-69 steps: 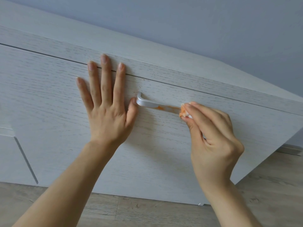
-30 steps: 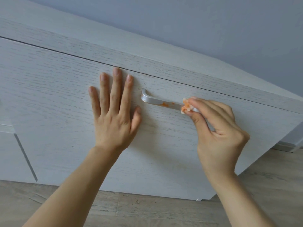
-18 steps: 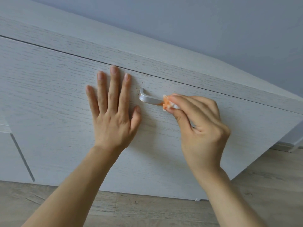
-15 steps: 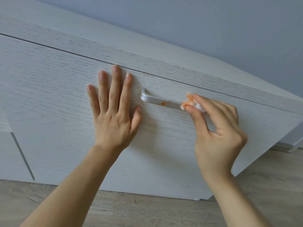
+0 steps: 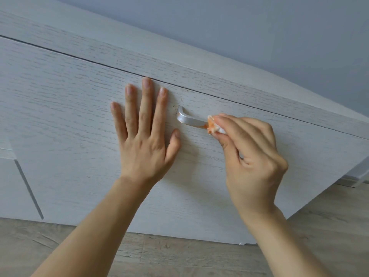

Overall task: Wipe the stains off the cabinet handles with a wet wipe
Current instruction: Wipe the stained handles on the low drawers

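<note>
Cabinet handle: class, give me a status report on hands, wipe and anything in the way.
Left hand flat on cabinet door. Right hand pinches orange-stained wet wipe on handle. Orange smear beside wipe. Nothing in the way.

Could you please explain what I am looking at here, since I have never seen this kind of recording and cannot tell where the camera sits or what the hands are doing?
There is no machine: a person wears one wide-angle camera on the head, looking forward and down at their own two hands. In front is a pale wood-grain cabinet front above a wooden floor. The left hand lies flat, fingers spread, on the cabinet front. The right hand pinches a small wet wipe, already stained orange, against the silver handle. A trace of orange shows on the handle beside the wipe; the handle's right part is hidden by the hand.
</note>
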The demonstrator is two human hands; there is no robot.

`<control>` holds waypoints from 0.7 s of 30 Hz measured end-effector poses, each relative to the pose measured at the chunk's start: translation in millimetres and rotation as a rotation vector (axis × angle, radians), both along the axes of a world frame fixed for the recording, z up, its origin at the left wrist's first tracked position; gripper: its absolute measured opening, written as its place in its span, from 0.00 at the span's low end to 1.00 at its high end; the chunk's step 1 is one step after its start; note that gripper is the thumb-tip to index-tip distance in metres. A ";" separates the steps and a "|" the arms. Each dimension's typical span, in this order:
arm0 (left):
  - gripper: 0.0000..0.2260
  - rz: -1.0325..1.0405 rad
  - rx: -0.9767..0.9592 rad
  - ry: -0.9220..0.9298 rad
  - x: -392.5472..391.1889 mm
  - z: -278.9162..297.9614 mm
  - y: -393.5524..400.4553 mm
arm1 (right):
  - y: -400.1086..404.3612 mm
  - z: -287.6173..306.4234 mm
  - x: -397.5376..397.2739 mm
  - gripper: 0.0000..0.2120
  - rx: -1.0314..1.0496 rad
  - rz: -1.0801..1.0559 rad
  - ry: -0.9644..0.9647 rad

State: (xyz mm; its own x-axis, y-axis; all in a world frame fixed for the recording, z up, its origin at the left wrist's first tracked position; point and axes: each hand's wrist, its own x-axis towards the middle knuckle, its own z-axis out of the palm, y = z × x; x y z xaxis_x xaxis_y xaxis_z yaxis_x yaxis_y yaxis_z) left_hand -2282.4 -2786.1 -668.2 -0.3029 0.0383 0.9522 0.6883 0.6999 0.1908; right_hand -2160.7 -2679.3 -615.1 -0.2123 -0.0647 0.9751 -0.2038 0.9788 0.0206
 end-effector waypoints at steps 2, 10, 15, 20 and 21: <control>0.29 -0.001 0.016 -0.007 2.2 0.7 3.4 | -4.2 0.0 -3.2 0.06 -0.025 0.022 -0.013; 0.29 -0.006 0.038 0.011 2.7 0.6 3.8 | 2.2 7.3 3.5 0.06 -0.055 0.008 -0.068; 0.28 -0.014 0.052 0.018 3.6 0.8 4.7 | -7.9 8.4 -2.8 0.07 -0.074 0.049 -0.085; 0.28 -0.024 0.046 0.015 3.6 1.0 3.1 | -14.4 7.0 -6.3 0.06 -0.072 0.048 -0.082; 0.28 -0.025 0.045 0.015 4.0 1.1 3.1 | -13.8 6.4 -5.6 0.06 -0.101 0.060 -0.065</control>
State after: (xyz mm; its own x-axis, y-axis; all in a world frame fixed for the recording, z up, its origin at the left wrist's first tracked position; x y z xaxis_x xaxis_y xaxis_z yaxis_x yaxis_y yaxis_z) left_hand -2278.4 -2783.1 -667.2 -0.2878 0.0029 0.9577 0.7084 0.6735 0.2109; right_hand -2166.3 -2693.1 -608.6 -0.2737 0.0189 0.9616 -0.2594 0.9613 -0.0928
